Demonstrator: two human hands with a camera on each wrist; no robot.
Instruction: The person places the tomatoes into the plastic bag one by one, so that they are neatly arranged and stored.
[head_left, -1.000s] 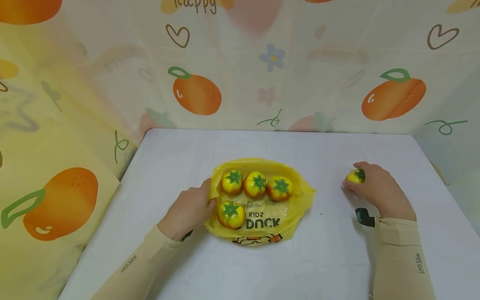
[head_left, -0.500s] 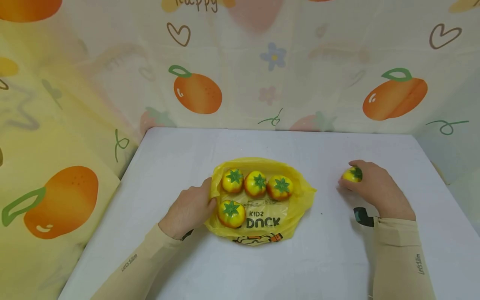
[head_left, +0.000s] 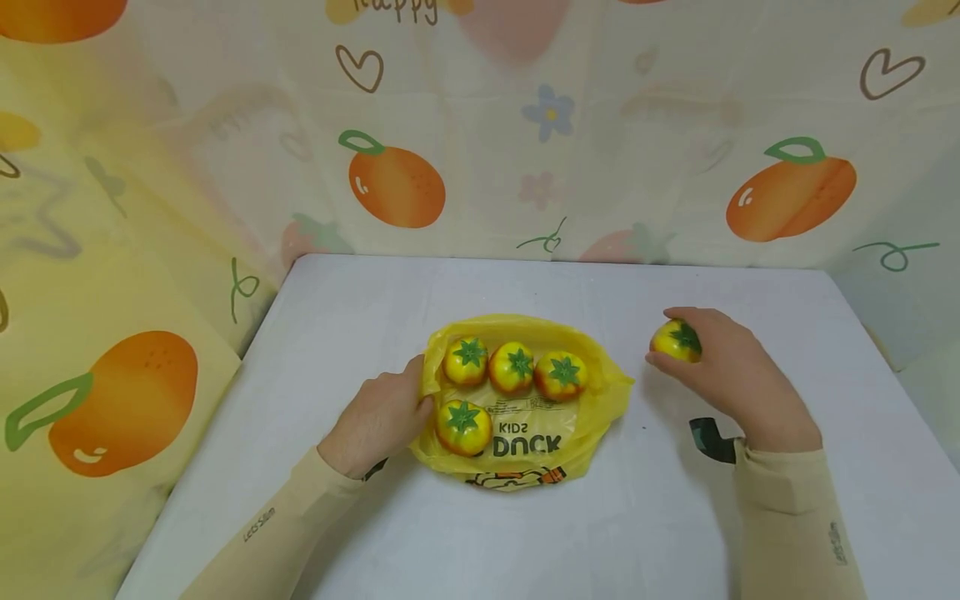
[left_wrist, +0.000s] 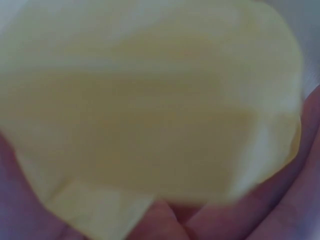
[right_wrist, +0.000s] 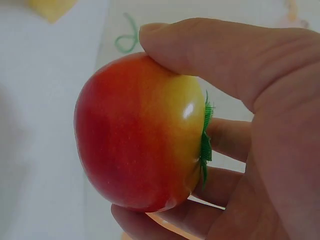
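Observation:
A yellow plastic bag printed with "KIDS" and "DUCK" lies open mid-table. Several yellow-red toy tomatoes with green leaf tops, one of them a tomato at the near left, sit in it. My left hand grips the bag's left edge; in the left wrist view, yellow film covers most of the fingers. Right of the bag, my right hand holds another tomato between thumb and fingers, above the table. Its red underside and green leaves show in the right wrist view.
The white table runs back to a fruit-printed cloth. A yellowish printed cloth hangs at the left side. A dark piece sticks out from the right cuff.
My right hand has lifted the tomato off the table and moved it left toward the bag. The left hand and the bag stay where they were.

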